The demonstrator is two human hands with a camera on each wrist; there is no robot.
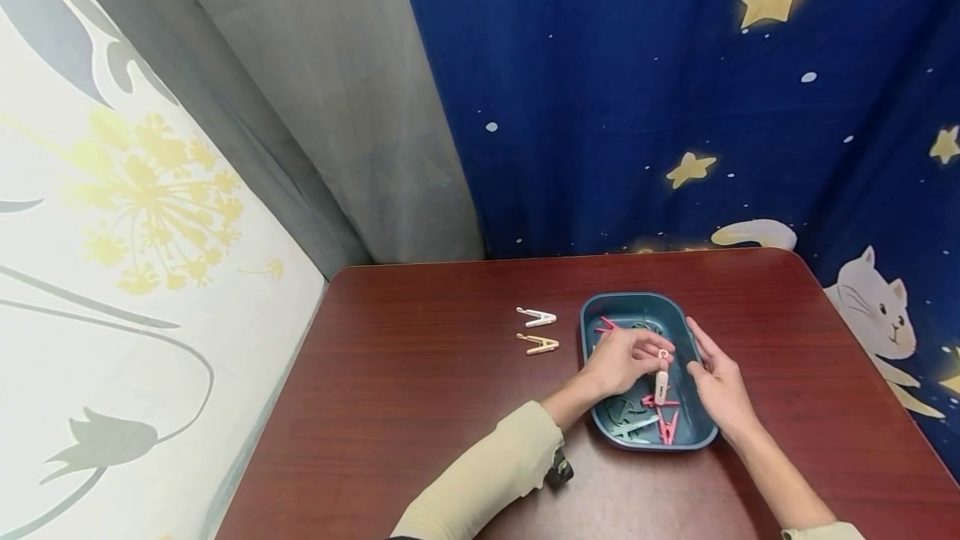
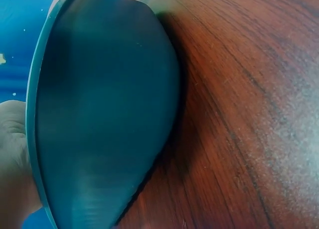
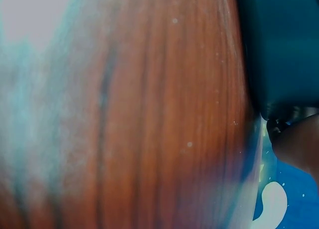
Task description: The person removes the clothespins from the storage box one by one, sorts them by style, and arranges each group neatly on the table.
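Observation:
My left hand (image 1: 622, 363) reaches over a dark teal tray (image 1: 708, 440) and pinches a pale pink clothespin (image 1: 661, 387) near its ring end. The clothespin hangs down from the fingertips above the tray's inside. My right hand (image 1: 722, 390) grips the tray's right rim, thumb at the inner side and fingers along the outside. Inside the tray lie pink clothespins (image 1: 667, 430), a pale green clothespin (image 1: 634, 426) and several dark green ones, partly hidden by the left hand. The left wrist view shows mostly the tray's outer wall (image 2: 109, 109).
Left of the tray, a white clothespin (image 1: 540, 319) and a cream-yellow clothespin (image 1: 540, 345) lie one above the other on the reddish-brown wooden table (image 1: 420, 390). A blue starry curtain (image 1: 600, 107) and a grey curtain (image 1: 322, 90) hang behind the table's far edge.

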